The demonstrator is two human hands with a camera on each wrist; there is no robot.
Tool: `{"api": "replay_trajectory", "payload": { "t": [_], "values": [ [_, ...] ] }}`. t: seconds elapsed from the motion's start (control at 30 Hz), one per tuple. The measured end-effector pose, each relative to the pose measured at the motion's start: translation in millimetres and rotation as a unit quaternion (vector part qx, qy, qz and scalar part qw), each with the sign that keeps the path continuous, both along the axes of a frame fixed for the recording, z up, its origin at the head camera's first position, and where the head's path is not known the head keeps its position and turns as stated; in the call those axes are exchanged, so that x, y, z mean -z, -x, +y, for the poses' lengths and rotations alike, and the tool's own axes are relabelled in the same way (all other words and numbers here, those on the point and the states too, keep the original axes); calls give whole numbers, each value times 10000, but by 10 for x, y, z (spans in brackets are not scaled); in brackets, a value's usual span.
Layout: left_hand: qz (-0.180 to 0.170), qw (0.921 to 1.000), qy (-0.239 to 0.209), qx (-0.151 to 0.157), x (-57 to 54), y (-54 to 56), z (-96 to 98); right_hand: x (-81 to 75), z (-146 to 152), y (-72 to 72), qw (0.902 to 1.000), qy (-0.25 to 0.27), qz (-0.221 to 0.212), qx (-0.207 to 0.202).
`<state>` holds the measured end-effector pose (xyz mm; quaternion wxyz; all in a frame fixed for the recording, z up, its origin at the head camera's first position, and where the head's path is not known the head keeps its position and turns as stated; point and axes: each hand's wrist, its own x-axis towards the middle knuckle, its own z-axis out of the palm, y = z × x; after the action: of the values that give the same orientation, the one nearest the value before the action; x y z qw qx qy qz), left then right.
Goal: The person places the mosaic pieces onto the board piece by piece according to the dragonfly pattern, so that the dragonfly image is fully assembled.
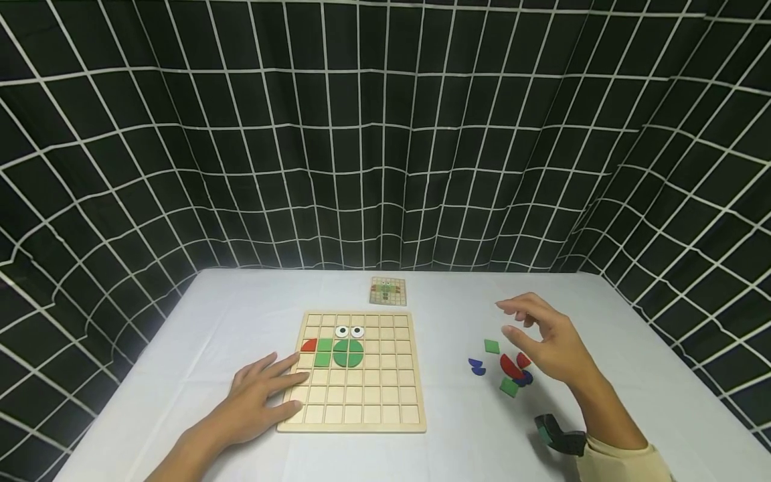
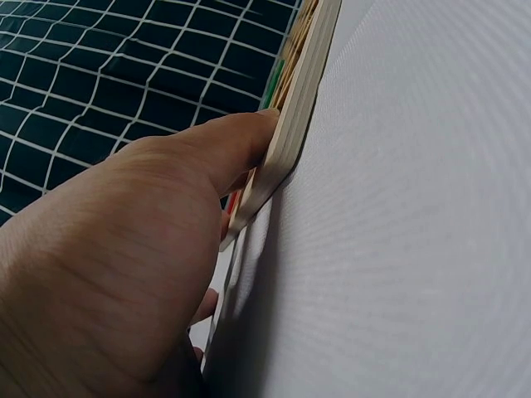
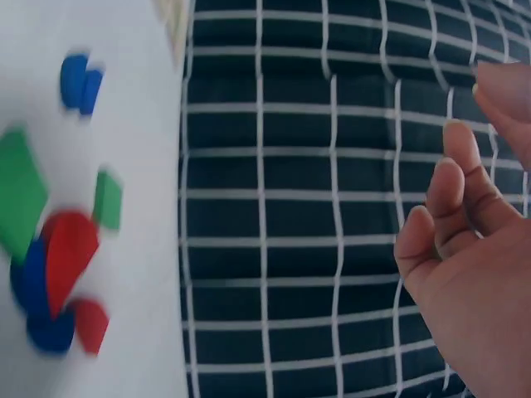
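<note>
My left hand (image 1: 259, 400) rests on the left edge of a wooden grid board (image 1: 385, 416), its fingers spread over the rim. In the left wrist view the thumb (image 2: 236, 141) lies against the board's side. On the board sit two white eye pieces (image 1: 350, 331), a green circle of quarter pieces (image 1: 341, 360), green squares (image 1: 322, 359) and a red quarter piece (image 1: 309, 345). My right hand (image 1: 551, 338) hovers above the loose pieces with nothing in its loosely bent fingers. Beneath it lie a red half-circle (image 1: 510, 367), another red piece (image 3: 91, 323) and blue pieces (image 1: 523, 379).
Two small blue half-circles (image 1: 476, 366) and two green squares (image 1: 492, 346) lie on the white table (image 1: 241, 301) left of the right hand. A small pattern card (image 1: 388, 292) lies behind the board. Black curtains with a white grid (image 1: 385, 147) surround the table.
</note>
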<state>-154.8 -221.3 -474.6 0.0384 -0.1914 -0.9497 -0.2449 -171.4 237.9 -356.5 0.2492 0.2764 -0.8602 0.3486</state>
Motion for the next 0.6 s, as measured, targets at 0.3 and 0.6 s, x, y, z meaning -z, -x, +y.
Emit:
{"api": "replay_trajectory", "payload": {
  "t": [0.3, 0.6],
  "values": [
    [-50, 10000, 10, -18, 4, 6, -3, 418, 562, 184, 9895, -497, -1136, 738],
    [-86, 10000, 4, 6, -2, 9, -1, 727, 846, 216, 9742, -559, -2043, 781]
  ]
}}
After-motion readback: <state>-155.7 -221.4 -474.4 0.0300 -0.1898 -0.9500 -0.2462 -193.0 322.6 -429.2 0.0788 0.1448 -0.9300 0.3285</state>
